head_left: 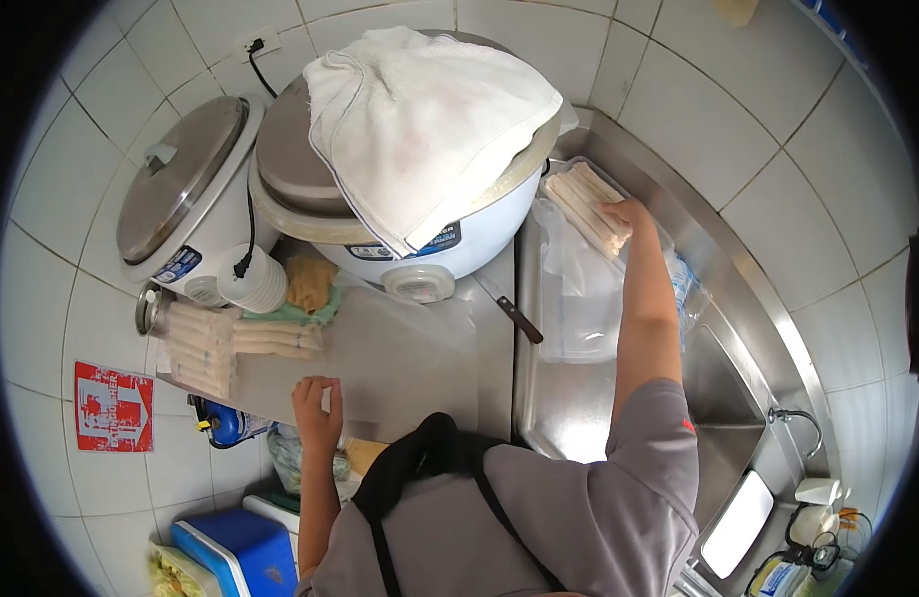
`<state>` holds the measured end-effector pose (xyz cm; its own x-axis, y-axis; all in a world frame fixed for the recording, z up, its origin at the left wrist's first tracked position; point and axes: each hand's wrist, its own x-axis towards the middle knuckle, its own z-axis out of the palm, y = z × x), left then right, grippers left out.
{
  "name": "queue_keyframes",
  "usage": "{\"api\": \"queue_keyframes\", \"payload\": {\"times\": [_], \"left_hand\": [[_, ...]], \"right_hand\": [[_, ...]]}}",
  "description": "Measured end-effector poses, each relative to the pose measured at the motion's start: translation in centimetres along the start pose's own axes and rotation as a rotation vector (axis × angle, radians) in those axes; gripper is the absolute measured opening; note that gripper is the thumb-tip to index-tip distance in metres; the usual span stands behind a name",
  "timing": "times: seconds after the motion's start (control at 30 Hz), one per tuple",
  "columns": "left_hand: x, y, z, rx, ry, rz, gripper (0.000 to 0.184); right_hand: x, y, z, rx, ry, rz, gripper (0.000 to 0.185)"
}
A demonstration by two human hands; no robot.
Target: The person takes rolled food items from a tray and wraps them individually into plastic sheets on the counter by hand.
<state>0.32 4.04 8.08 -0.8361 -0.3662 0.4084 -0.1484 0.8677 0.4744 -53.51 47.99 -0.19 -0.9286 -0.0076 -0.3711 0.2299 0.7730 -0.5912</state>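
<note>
My right arm is stretched out to the far end of the steel sink area. There my right hand (631,213) grips the right edge of a bundle of pale sticks (585,204); part of the fingers is hidden. Clear plastic bags (577,308) lie under and in front of that bundle. Over the near left edge of the counter hovers my left hand (317,406), fingers loosely curved and thumb apart, with nothing visible in it. Closest to it are clear-wrapped packs of pale sticks (199,348) and a clear plastic sheet (410,333) on the steel counter (494,383).
A large rice cooker (479,257) bears a white cloth (430,129); a second cooker (186,189) stands left. A knife (514,310) lies by the sink edge. Stacked white cups (253,284) sit near the packs. Right are a faucet (798,430) and sink basin (723,453).
</note>
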Motion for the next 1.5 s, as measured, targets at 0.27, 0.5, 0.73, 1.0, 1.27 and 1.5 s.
{"api": "queue_keyframes", "payload": {"times": [0.27,0.5,0.73,1.0,1.27,1.5], "left_hand": [[-0.1,-0.2,-0.1,0.014,-0.004,-0.020,0.007],[0.0,-0.2,0.0,-0.021,-0.048,0.005,0.006],[0.0,-0.8,-0.6,-0.028,-0.034,0.063,0.005],[-1.3,-3.1,0.0,-0.232,-0.254,0.054,0.007],[-3.3,-3.1,1.3,-0.152,-0.304,0.393,0.022],[-4.1,-6.1,2.7,-0.056,-0.315,0.581,0.022]], "right_hand": [[0.4,-3.6,1.1,-0.385,-0.023,-0.169,0.089],[-1.7,-5.1,1.8,-0.376,0.119,-0.314,0.073],[-2.3,-7.2,-1.6,-0.269,0.180,-0.334,0.069],[-27.2,-8.7,-3.9,0.316,0.010,-0.569,0.036],[-41.1,-13.4,12.8,0.390,-0.456,-0.796,0.033],[-42.7,-15.5,23.4,0.027,-0.433,-0.884,0.039]]}}
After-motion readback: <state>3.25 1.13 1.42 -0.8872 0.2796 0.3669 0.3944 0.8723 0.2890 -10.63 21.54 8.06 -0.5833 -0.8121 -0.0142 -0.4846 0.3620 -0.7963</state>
